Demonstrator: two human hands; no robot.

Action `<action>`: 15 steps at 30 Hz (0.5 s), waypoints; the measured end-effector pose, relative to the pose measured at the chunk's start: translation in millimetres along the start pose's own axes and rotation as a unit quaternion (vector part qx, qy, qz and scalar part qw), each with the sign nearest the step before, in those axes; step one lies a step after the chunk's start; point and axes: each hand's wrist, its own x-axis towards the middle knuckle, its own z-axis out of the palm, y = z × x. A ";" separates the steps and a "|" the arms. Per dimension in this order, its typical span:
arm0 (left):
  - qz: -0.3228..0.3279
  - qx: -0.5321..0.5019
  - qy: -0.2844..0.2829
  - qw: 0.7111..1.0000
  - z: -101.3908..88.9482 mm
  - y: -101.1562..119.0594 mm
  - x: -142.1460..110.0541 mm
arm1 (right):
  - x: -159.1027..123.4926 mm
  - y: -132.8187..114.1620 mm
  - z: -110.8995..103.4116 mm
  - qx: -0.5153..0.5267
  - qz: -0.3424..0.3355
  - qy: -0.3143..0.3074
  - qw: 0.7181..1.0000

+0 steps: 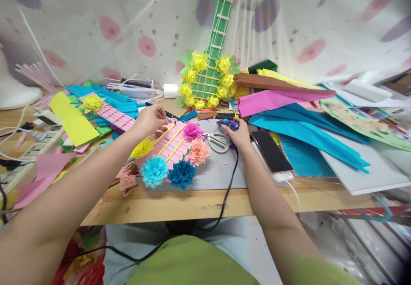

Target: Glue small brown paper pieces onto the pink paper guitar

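A pink paper guitar (165,141) lies flat on the grey mat, its neck (115,116) pointing to the upper left. Paper flowers sit around its body: light blue (154,171), dark blue (182,175), peach (198,151), magenta (192,131) and yellow (142,148). My left hand (152,120) hovers over the upper left of the body, fingers pinched; what they hold is too small to make out. Small brown pieces show just below it. My right hand (239,135) grips a blue hot glue gun (228,125) to the right of the guitar, beside grey-handled scissors (218,143).
A green paper guitar (207,81) with yellow flowers stands against the curtain. Coloured paper sheets (308,126) and a phone (271,151) lie on the right. The glue gun's black cord (229,191) hangs over the table edge. Paper scraps and a power strip (28,163) are on the left.
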 end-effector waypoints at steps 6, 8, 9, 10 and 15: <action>0.014 -0.021 -0.037 0.999 8.9 -1.4 -1.5 | -9.7 -2.4 2.1 -0.059 0.129 -0.097 0.985; 0.014 -0.023 -0.049 0.998 11.7 -2.9 -1.7 | -10.0 -3.1 0.1 -0.065 0.147 -0.096 0.982; 0.015 -0.021 -0.052 0.998 13.1 -3.6 -1.9 | -10.0 -3.6 -0.6 -0.047 0.140 -0.077 0.986; 0.017 -0.019 -0.054 0.998 14.5 -3.9 -2.4 | -10.2 -4.6 -1.0 -0.013 0.121 -0.050 0.991; 0.001 -0.054 -0.055 0.997 20.0 0.8 -9.6 | -18.0 -23.1 -4.1 0.203 0.016 -0.082 0.976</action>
